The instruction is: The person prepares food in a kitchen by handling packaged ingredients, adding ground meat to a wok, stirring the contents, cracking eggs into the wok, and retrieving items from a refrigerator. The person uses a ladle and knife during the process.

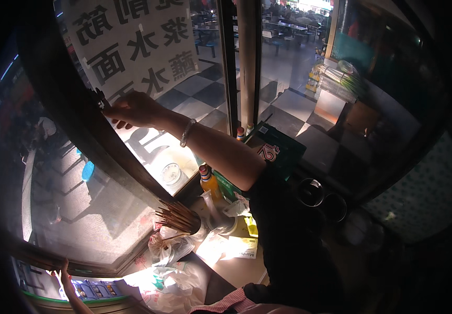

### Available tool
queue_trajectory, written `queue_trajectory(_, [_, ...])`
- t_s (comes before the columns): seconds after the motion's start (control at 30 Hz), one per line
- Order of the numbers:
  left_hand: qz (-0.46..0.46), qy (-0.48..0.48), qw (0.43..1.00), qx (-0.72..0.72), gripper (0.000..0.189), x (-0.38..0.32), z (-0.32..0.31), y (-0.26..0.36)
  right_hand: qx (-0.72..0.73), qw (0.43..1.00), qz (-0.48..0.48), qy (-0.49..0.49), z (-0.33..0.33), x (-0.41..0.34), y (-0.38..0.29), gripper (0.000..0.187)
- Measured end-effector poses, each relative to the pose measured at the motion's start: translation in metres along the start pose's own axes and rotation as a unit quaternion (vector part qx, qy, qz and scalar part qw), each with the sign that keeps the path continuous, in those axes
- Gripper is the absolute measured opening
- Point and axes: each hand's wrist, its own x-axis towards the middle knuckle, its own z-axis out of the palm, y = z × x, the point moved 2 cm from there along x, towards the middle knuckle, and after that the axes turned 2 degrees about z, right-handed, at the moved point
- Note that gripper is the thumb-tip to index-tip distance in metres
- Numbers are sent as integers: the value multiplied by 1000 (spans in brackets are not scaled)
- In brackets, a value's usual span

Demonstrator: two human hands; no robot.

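My right hand (132,110) reaches up to the far end of a dark window frame (128,161), with a beaded bracelet (188,132) on its wrist. Thumb and index finger pinch a small dark fitting (99,98) there; its exact kind is unclear. At the lower left, my left hand (64,276) touches the bottom rail of the same frame, its fingers apart. Below the right forearm, a container of wooden chopsticks (179,219) stands by the glass. Crumpled plastic bags (175,284) lie on the counter before me.
An orange drink bottle (209,182), a lidded plastic cup (220,219) and a small printed box (241,247) stand on the counter. Behind my arm sits a green carton (285,149). Outside the glass are stacked bowls (173,176). A sheet with large characters (139,43) covers one pane.
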Motion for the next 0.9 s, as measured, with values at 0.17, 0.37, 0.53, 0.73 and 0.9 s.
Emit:
queue_trajectory(0.17, [-12,-15,1000,-4,75,-6,-3,-1,-259,717,-143,631,-209,-17,44,24])
queue_trajectory(0.37, [-46,-24,999,1,71,-7,-20,-27,-273,805,152,505,-307,-1,115,71])
queue_trajectory(0.53, [-58,3,998,19,78,-38,-3,35,-361,792,205,448,-326,-27,122,82])
queue_trajectory(0.73, [24,-35,999,-31,98,-44,14,46,-115,891,158,409,-242,-19,102,95])
queue_trajectory(0.9, [90,-37,995,-27,88,-32,25,43,34,918,111,379,-147,-19,85,62])
